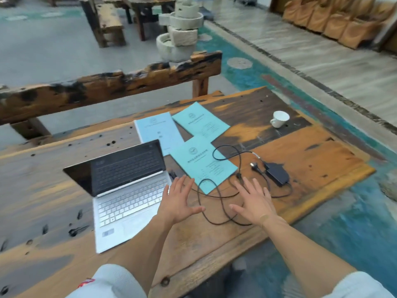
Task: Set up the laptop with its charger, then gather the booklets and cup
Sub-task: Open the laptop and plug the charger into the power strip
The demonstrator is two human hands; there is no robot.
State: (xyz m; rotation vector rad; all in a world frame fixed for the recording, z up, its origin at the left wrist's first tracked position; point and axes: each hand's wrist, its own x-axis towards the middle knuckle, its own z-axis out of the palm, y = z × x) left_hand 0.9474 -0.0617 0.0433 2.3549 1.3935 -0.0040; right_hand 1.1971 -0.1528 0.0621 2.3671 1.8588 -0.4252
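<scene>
Weathered wooden table [311,160] fills the lower frame; a charred wooden bench [103,87] runs behind it, stacked stone basins [180,29] top centre, tan cushioned seats [335,20] upper right

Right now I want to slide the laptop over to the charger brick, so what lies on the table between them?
In the head view, the nearest teal booklet and loops of black charger cable lie between the laptop and the charger brick. Both open hands hover there too.
</scene>
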